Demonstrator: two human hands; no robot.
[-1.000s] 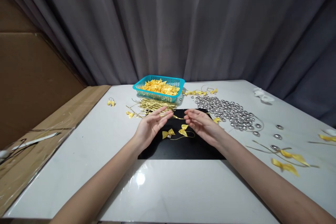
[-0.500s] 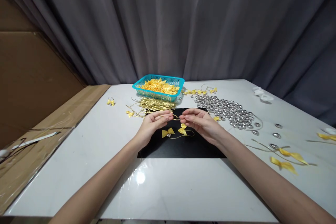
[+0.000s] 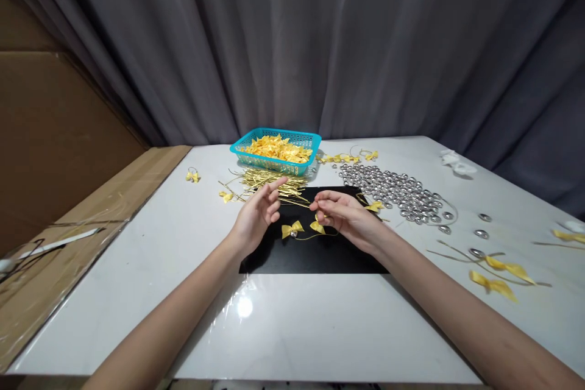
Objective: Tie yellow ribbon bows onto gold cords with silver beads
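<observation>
Thin gold cord (image 3: 297, 199) is pinched in my right hand (image 3: 348, 217) above the black mat (image 3: 315, 253); my left hand (image 3: 256, 217) hangs loose-fingered just left, holding nothing.

We cannot tell whether the right hand (image 3: 350, 217) grips the thin gold cord, since its curled fingers (image 3: 325, 207) hide their own tips. The silver pieces (image 3: 397, 191) are too small for us to identify. Both our forearms are cut off by the bottom edge.

Glossy white table (image 3: 320, 329); matt black mat (image 3: 315, 256); shiny metal beads (image 3: 397, 192); turquoise plastic basket (image 3: 274, 161).
</observation>
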